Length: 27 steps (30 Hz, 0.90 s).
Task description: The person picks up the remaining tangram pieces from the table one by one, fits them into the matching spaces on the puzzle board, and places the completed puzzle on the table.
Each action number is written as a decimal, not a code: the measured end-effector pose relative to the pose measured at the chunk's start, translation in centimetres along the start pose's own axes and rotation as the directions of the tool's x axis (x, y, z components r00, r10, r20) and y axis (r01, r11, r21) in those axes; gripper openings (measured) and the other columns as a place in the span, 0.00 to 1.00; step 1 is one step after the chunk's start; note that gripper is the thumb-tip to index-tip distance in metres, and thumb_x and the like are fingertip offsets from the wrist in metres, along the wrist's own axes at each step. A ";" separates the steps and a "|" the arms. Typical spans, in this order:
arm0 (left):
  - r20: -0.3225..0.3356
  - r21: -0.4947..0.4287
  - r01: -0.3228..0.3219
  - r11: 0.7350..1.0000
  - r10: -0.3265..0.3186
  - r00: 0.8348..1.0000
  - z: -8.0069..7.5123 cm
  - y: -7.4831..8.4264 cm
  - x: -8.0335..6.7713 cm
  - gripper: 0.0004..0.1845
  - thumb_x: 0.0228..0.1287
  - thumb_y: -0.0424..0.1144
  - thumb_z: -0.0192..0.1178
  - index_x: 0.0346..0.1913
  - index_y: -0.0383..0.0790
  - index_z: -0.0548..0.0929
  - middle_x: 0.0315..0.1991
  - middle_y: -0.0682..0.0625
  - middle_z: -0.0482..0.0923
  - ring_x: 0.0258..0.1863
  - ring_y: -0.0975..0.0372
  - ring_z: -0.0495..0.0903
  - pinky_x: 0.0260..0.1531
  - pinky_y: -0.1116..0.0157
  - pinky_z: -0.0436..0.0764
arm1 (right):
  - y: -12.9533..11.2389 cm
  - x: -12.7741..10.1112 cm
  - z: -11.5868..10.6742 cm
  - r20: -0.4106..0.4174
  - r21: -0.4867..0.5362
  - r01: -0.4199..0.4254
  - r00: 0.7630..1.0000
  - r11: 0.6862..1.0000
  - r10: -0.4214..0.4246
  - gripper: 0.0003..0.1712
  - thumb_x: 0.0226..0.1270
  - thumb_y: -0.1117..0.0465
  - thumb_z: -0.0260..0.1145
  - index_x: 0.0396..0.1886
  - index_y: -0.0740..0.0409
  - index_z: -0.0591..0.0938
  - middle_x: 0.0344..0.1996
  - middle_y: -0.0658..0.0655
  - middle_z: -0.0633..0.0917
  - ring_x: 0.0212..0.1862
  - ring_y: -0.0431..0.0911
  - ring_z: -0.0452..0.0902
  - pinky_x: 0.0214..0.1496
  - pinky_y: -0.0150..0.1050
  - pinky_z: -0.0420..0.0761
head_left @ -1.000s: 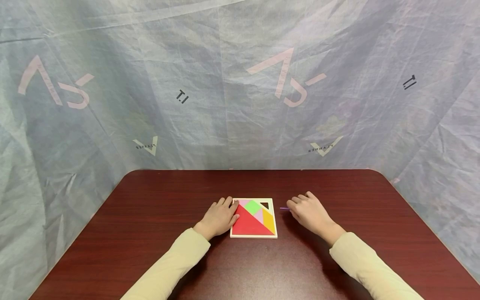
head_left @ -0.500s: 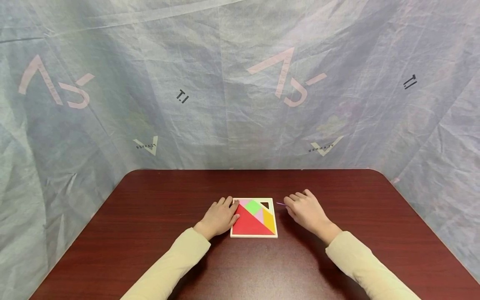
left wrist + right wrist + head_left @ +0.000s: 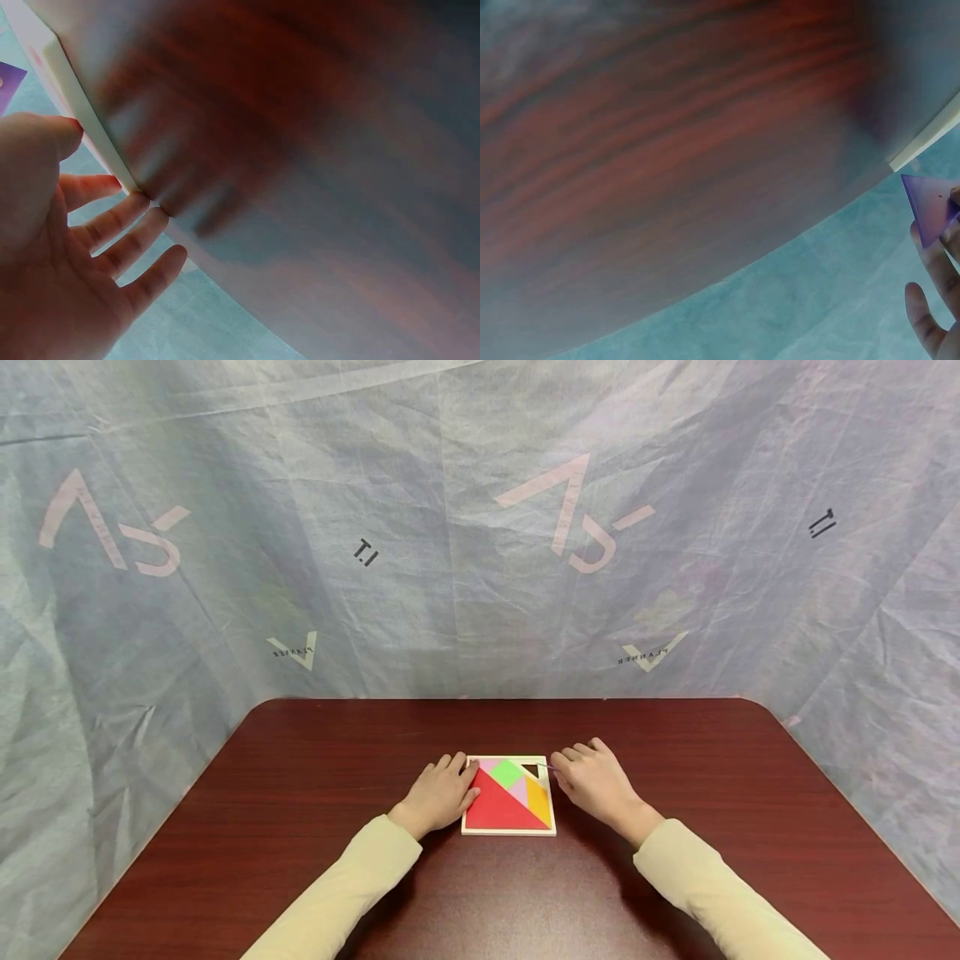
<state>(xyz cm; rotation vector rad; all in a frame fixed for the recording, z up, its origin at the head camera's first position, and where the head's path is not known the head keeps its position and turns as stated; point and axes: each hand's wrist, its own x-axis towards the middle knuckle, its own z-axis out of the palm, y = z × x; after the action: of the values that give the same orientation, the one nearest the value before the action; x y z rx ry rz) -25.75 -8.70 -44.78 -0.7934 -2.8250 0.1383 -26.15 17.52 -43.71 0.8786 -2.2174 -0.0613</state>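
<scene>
A square white-framed tangram board [image 3: 510,832] lies on the table. It holds a large red area [image 3: 498,810], a green square [image 3: 507,774], an orange-yellow parallelogram [image 3: 537,802] and pink pieces; a dark triangular patch [image 3: 533,770] shows at its upper right. My left hand [image 3: 438,793] rests at the board's left edge, fingers spread, and its fingertips touch the frame in the left wrist view. Above the board's right side, my right hand [image 3: 596,781] pinches a purple triangle [image 3: 930,206], seen edge-on in the head view. Part of the right hand lies outside the right wrist view.
The dark red wooden table [image 3: 360,735] reaches back to a grey fabric curtain [image 3: 450,610] with printed letters. More curtain hangs on both sides.
My right hand has moved left with the purple triangle, from beside the board to over its upper right corner. The left hand and the board have stayed nearly still.
</scene>
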 end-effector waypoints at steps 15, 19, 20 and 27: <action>0.012 -0.005 0.003 1.000 -0.003 1.000 0.1 0.0 0.0 0.24 0.66 0.51 0.49 0.61 0.41 0.72 0.54 0.43 0.68 0.51 0.54 0.69 0.46 0.56 0.74 | -1.1 1.5 0.6 -0.018 0.006 0.003 1.000 1.000 -0.003 0.10 0.46 0.63 0.66 0.19 0.53 0.71 0.15 0.49 0.75 0.22 0.45 0.72 0.29 0.37 0.62; 0.014 -0.010 0.006 1.000 -0.006 1.000 0.1 0.0 0.0 0.24 0.66 0.51 0.49 0.61 0.41 0.72 0.54 0.43 0.68 0.51 0.53 0.69 0.46 0.56 0.74 | -1.3 1.9 0.8 -0.035 0.016 0.003 0.999 1.000 -0.002 0.11 0.46 0.65 0.66 0.17 0.53 0.70 0.13 0.48 0.73 0.20 0.44 0.70 0.28 0.36 0.59; 0.012 -0.010 0.006 1.000 -0.006 1.000 0.1 0.0 0.0 0.24 0.66 0.50 0.49 0.60 0.41 0.72 0.54 0.43 0.68 0.51 0.53 0.69 0.46 0.55 0.74 | -1.3 2.0 0.8 -0.037 0.019 0.003 0.999 1.000 -0.002 0.12 0.46 0.65 0.66 0.17 0.53 0.69 0.13 0.48 0.72 0.20 0.44 0.69 0.27 0.36 0.59; 0.010 -0.013 0.004 1.000 -0.004 1.000 0.1 0.0 -0.1 0.24 0.66 0.50 0.49 0.60 0.41 0.72 0.54 0.43 0.68 0.51 0.53 0.69 0.46 0.55 0.74 | -1.7 2.7 0.9 -0.006 0.019 -0.009 1.000 1.000 0.009 0.13 0.49 0.64 0.65 0.17 0.53 0.69 0.13 0.48 0.72 0.20 0.44 0.70 0.27 0.36 0.59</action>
<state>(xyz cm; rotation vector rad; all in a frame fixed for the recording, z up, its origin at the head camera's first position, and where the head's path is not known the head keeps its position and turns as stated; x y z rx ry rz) -25.74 -8.74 -44.90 -0.7919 -2.8395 0.1236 -27.12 14.42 -43.23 0.8782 -2.2190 -0.0331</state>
